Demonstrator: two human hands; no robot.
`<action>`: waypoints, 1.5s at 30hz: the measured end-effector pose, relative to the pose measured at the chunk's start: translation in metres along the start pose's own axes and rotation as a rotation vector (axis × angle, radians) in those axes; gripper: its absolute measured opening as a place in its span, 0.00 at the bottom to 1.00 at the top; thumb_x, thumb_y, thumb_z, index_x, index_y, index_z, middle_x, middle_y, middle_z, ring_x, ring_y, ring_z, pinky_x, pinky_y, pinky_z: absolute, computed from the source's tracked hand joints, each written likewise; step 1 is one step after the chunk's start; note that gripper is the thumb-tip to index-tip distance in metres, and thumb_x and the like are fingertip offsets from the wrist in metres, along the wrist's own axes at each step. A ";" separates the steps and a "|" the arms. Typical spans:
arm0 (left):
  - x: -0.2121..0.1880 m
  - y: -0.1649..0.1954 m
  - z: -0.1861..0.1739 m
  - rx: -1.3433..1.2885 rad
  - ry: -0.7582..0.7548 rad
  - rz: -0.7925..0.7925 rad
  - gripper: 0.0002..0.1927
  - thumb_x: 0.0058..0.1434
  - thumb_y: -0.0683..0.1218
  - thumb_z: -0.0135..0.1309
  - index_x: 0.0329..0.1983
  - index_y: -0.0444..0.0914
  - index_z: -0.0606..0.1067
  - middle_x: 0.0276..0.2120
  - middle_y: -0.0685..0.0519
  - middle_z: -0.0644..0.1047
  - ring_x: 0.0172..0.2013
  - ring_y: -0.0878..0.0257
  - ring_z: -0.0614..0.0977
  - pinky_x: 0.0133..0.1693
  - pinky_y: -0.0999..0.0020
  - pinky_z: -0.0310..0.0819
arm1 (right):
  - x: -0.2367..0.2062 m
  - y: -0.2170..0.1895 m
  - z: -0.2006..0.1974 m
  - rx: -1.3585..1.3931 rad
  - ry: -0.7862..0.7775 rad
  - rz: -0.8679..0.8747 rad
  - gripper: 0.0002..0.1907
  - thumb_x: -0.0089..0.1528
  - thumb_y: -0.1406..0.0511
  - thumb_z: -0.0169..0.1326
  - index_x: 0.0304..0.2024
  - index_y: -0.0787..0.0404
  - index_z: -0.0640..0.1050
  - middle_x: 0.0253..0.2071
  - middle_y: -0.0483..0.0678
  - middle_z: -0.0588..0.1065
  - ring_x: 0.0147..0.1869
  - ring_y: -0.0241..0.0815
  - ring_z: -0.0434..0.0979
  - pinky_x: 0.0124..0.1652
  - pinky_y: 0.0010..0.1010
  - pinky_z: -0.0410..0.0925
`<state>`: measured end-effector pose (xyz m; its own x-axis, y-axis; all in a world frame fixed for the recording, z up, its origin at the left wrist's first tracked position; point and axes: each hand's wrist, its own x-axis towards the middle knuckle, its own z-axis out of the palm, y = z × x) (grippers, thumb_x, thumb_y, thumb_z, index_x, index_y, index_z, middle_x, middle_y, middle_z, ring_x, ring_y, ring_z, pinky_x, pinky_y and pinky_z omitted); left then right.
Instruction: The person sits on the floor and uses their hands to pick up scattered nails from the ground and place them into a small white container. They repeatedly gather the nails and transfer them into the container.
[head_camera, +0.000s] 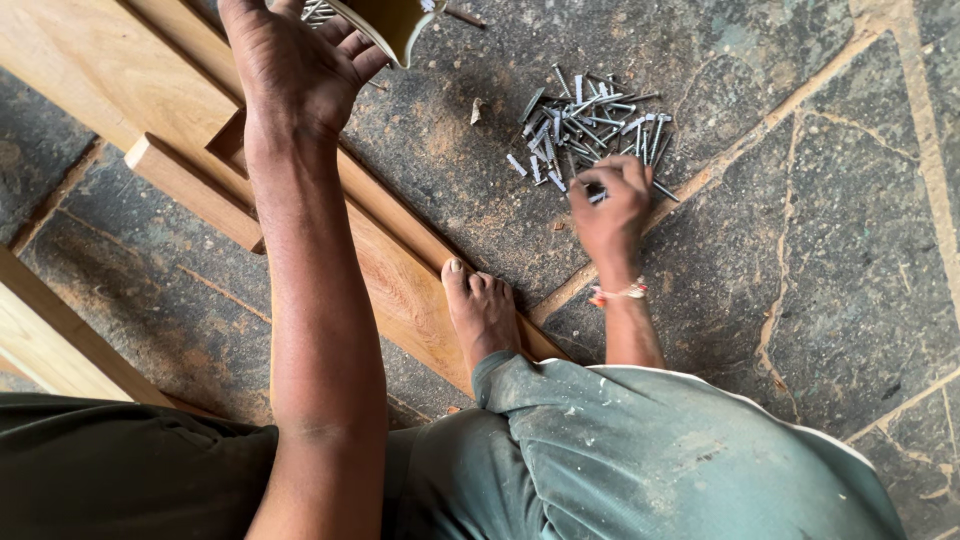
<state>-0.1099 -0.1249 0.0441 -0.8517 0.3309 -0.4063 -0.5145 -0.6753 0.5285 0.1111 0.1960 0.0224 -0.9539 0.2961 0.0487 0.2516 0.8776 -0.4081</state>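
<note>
At the far left a pale wooden beam (50, 345) crosses the corner; one long plank (130, 70) runs diagonally over the stone floor (830, 250), with two short wooden blocks (195, 190) lying against it just below the left wrist; the left hand (295, 65) reaches up across the plank, its fingers (352, 50) curled under the rim of one small tin container (385, 25), which is tipped and partly cut off by the top edge; whether the thumb presses on it I cannot tell; one bare foot (480, 310) rests on the lower end of the plank, between the two forearms; to the right, the right hand (610, 205) sits at the near edge of one loose pile of grey nails (590, 115), too many and too tangled to count; its fingers (600, 183) are drawn together, pinching one or two nails out of the pile, the rest spreading away just beyond the fingertips; one beaded band (620, 293) circles the right wrist; dusty green trousers (650, 450) fill the bottom.
</note>
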 end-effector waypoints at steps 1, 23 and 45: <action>0.000 0.002 0.000 -0.027 -0.002 -0.008 0.58 0.56 0.74 0.49 0.76 0.33 0.46 0.56 0.24 0.71 0.54 0.38 0.81 0.56 0.42 0.85 | 0.001 -0.004 -0.006 0.264 -0.090 0.162 0.05 0.56 0.67 0.67 0.31 0.59 0.82 0.39 0.49 0.79 0.43 0.42 0.76 0.48 0.34 0.70; 0.000 0.001 0.003 -0.017 0.061 0.038 0.57 0.57 0.66 0.57 0.71 0.25 0.44 0.53 0.23 0.69 0.51 0.37 0.82 0.56 0.39 0.87 | 0.020 -0.028 0.008 -0.090 0.058 -0.431 0.19 0.60 0.69 0.65 0.54 0.61 0.81 0.62 0.57 0.74 0.64 0.54 0.72 0.61 0.42 0.69; 0.002 -0.002 -0.006 -0.002 -0.038 0.079 0.55 0.58 0.69 0.53 0.70 0.22 0.51 0.50 0.26 0.72 0.46 0.42 0.83 0.52 0.44 0.87 | -0.002 0.015 0.008 -0.022 -0.137 -0.060 0.06 0.60 0.69 0.66 0.38 0.58 0.82 0.46 0.49 0.80 0.48 0.43 0.71 0.49 0.34 0.66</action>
<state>-0.1095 -0.1269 0.0374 -0.8928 0.3010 -0.3351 -0.4453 -0.7014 0.5566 0.1160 0.2059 0.0092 -0.9803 0.1901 -0.0527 0.1955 0.9007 -0.3880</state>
